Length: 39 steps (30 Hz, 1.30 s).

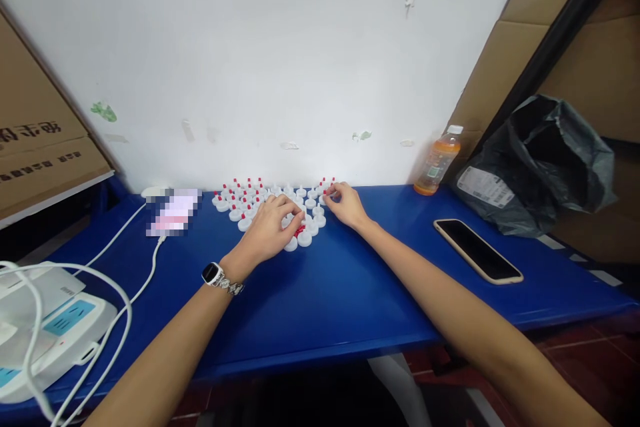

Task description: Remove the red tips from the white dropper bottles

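Note:
On the blue table stands a cluster of white nozzle caps [305, 238], several topped with small red tips [235, 207]. My left hand [270, 223], with a watch [212, 273] and bracelet at the wrist, reaches over the middle of the cluster. Its fingers are curled, thumb near the index finger; what they hold, if anything, is hidden. Loose red tips [300, 231] lie just below that thumb among the white caps. At the cluster's right edge my right hand [345, 204] pinches a red tip [325, 193] on a white nozzle cap.
A phone [477, 250] lies to the right, near a dark plastic bag [530, 167] and an orange drink bottle [437, 161]. On the left are a blurred-out device [173, 211] with a cable and a white power strip [75, 327]. Behind is a white wall [300, 67].

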Each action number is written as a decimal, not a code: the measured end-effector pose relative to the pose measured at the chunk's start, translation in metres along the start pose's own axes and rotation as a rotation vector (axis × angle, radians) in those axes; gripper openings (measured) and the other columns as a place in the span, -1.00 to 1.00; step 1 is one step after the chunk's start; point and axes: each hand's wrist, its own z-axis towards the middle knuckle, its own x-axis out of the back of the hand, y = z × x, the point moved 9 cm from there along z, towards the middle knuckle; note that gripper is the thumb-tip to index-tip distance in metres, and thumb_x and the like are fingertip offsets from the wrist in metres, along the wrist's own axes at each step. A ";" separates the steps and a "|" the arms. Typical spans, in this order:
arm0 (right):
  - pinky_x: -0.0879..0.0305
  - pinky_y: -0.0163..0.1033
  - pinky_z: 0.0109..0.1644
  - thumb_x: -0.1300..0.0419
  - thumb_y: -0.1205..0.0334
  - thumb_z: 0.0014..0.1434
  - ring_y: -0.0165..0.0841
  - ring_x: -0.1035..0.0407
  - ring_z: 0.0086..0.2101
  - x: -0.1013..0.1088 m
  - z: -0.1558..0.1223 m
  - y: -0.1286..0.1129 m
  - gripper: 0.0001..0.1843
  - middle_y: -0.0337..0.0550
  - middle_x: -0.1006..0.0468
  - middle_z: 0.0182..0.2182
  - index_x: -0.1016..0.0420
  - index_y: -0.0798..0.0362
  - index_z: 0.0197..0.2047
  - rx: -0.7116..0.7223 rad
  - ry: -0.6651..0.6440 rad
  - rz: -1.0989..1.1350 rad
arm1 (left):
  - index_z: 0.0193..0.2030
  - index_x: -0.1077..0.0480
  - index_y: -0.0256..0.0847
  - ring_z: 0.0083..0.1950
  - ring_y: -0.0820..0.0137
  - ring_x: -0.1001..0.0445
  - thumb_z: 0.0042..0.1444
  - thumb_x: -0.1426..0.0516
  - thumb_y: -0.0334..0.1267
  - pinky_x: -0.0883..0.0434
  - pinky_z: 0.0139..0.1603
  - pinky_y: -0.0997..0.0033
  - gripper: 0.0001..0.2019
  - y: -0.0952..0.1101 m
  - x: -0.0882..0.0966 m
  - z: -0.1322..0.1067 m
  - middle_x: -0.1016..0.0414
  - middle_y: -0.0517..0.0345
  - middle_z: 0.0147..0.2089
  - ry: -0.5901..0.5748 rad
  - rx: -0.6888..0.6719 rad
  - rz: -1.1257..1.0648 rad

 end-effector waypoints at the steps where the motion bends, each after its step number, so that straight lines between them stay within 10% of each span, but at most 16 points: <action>1: -0.33 -0.25 -0.13 -0.23 0.21 0.17 -0.35 -0.47 -0.25 0.003 -0.005 -0.009 -0.86 -0.12 -0.61 -0.18 -0.55 0.06 -0.21 0.038 0.001 0.049 | -0.24 -0.48 -0.15 -0.06 0.22 -0.39 0.39 -0.04 -0.11 -0.32 0.06 0.12 -0.73 0.001 0.004 -0.001 -0.50 0.06 -0.12 0.019 0.003 -0.015; 10: -0.40 -0.24 -0.14 -0.21 0.26 0.19 -0.35 -0.47 -0.28 0.015 -0.044 -0.099 -0.81 -0.17 -0.64 -0.20 -0.55 0.02 -0.11 0.407 -0.032 0.217 | 0.01 -0.35 -0.15 -0.06 0.24 -0.43 0.41 -0.03 -0.05 -0.35 0.00 0.19 -0.76 0.006 0.009 -0.006 -0.48 0.07 -0.11 0.072 0.005 -0.060; 22: -0.41 -0.20 -0.08 -0.14 0.30 0.27 -0.31 -0.46 -0.23 0.018 -0.060 -0.130 -0.77 -0.15 -0.56 -0.20 -0.40 -0.01 0.00 0.545 0.011 0.168 | -0.30 -0.23 -0.14 -0.22 0.25 -0.30 0.46 0.13 -0.23 -0.25 -0.13 0.21 -0.73 0.030 0.016 0.000 -0.38 0.07 -0.29 0.118 -0.097 0.130; 27: -0.39 -0.13 -0.06 -0.14 0.27 0.22 -0.25 -0.44 -0.21 0.039 -0.039 -0.087 -0.82 -0.05 -0.55 -0.13 -0.44 0.02 -0.09 0.357 0.185 0.073 | -0.43 -0.07 -0.12 -0.44 0.37 -0.18 0.47 0.19 -0.03 -0.15 -0.37 0.31 -0.58 -0.014 0.044 -0.006 -0.16 0.23 -0.50 0.371 0.274 -0.241; 33: -0.37 -0.18 -0.12 -0.23 0.14 0.13 -0.31 -0.44 -0.29 0.033 -0.019 -0.021 -0.83 -0.17 -0.62 -0.26 -0.52 0.02 -0.22 -0.002 0.101 0.227 | -0.29 -0.43 -0.15 -0.12 0.22 -0.35 0.36 -0.01 -0.06 -0.29 -0.01 0.17 -0.70 -0.021 0.009 -0.006 -0.45 0.07 -0.23 -0.061 0.097 0.044; 39: -0.32 -0.17 -0.09 -0.30 0.19 0.06 -0.29 -0.41 -0.23 0.008 -0.016 -0.014 -0.84 -0.15 -0.53 -0.26 -0.62 0.03 -0.27 -0.024 0.025 0.092 | -0.19 -0.54 -0.13 -0.01 0.15 -0.38 0.36 0.00 -0.06 -0.30 0.10 0.07 -0.67 -0.026 -0.007 -0.008 -0.49 0.02 -0.11 -0.140 0.104 0.110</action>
